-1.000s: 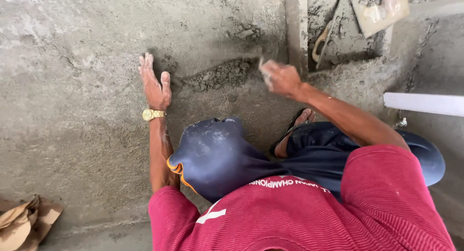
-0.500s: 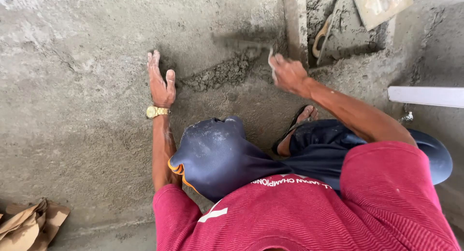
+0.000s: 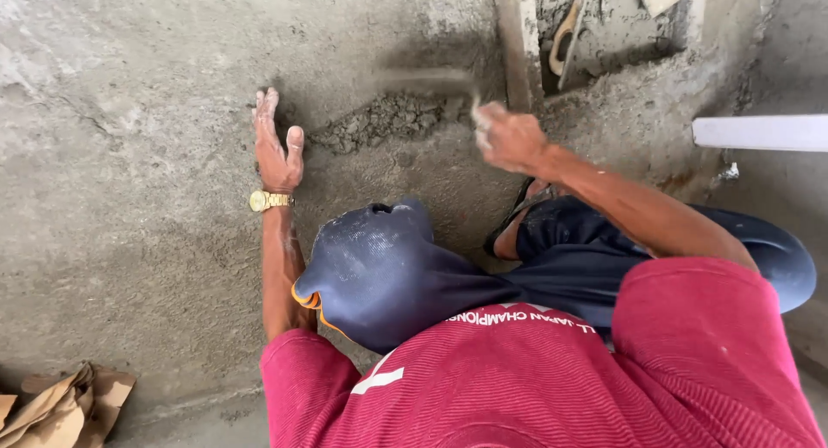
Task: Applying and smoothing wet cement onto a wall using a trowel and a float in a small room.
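Observation:
My left hand lies flat, fingers spread, on the grey wet cement floor, with a gold wristwatch on the wrist. Just to its right sits a rough lump of mortar. My right hand is closed on the handle of a trowel, whose blade is motion-blurred just above the lump. A dark blue cloth head cover and a red shirt fill the lower part of the view.
An upright cement-smeared strip stands at the top, with tools in a recess beside it. A white bar juts in from the right. Crumpled brown paper lies bottom left. A sandalled foot is tucked under the body.
My right hand has swung the trowel blade leftward over the mortar lump, now blurred. My left hand stays flat in the same spot.

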